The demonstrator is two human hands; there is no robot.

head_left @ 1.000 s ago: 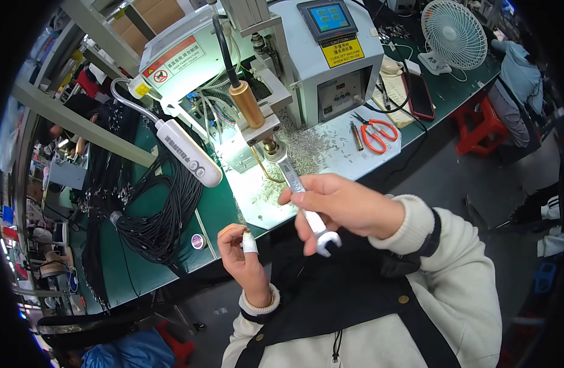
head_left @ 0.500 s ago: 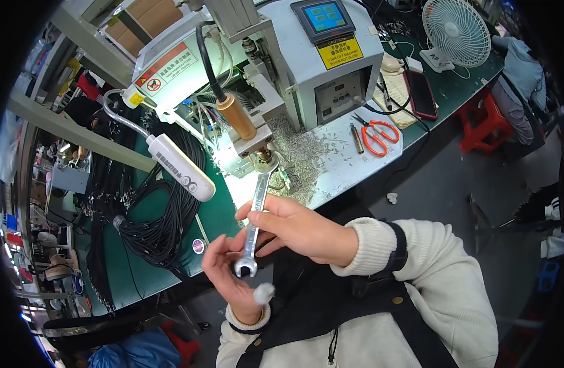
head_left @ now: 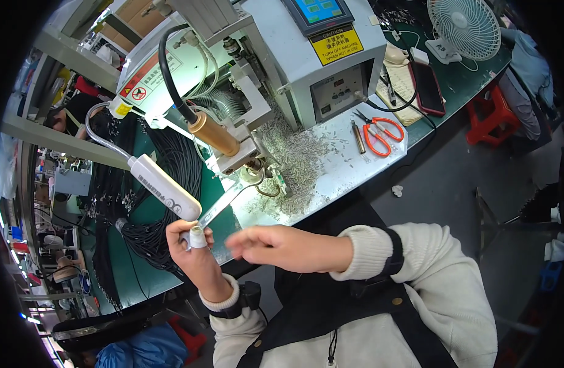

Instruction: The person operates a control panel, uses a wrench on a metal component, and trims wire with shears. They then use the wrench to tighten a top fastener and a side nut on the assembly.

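Wrench [head_left: 219, 207]: since the earlier frame its free end has swung left; from my remote seat I see it run from the fitting [head_left: 255, 165] under the copper-coloured cylinder [head_left: 214, 134] toward the near left.
Left hand [head_left: 193, 257]: fingers curled around the wrench's free end, a white-wrapped finger [head_left: 197, 238] uppermost.
Right hand [head_left: 282, 247]: off the wrench, fingers extended close together, tips blurred; I see nothing in it.
Ring end: seems seated around the fitting; I judge it could slip if the handle tilts, jolting the left knuckles.
White lamp [head_left: 165, 187]: its near end is just beside the wrench, so further leftward swing risks a knock.
Metal bits [head_left: 303, 165]: a low rightward sweep could scatter them off the plate's [head_left: 355, 165] near edge.
Room: tight at left, between lamp and black cables [head_left: 148, 240]; I find more on the near side, before the torso [head_left: 331, 306].
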